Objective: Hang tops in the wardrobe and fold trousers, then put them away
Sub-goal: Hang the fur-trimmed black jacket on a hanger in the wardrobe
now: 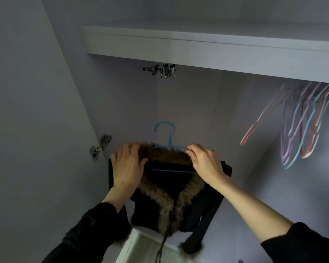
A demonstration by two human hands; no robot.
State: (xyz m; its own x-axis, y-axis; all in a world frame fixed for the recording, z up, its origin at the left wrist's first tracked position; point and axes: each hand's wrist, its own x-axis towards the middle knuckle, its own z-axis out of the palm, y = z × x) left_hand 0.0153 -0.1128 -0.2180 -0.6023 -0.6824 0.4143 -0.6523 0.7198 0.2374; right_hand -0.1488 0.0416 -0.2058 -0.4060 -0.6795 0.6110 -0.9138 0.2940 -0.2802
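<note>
A black top with a brown fur collar (165,198) hangs on a blue hanger (168,135), held up in front of the open wardrobe. My left hand (128,164) grips the top's left shoulder and the fur edge. My right hand (204,160) pinches the hanger's right arm at the other shoulder. The hanger's hook points up, well below the rail. Black sleeves with fur cuffs dangle at the lower right.
A white shelf (198,48) crosses the top of the wardrobe. Metal clips (160,70) hang from the rail under it. Several empty coloured hangers (302,122) hang at the right. A door hinge (101,147) sits on the left panel.
</note>
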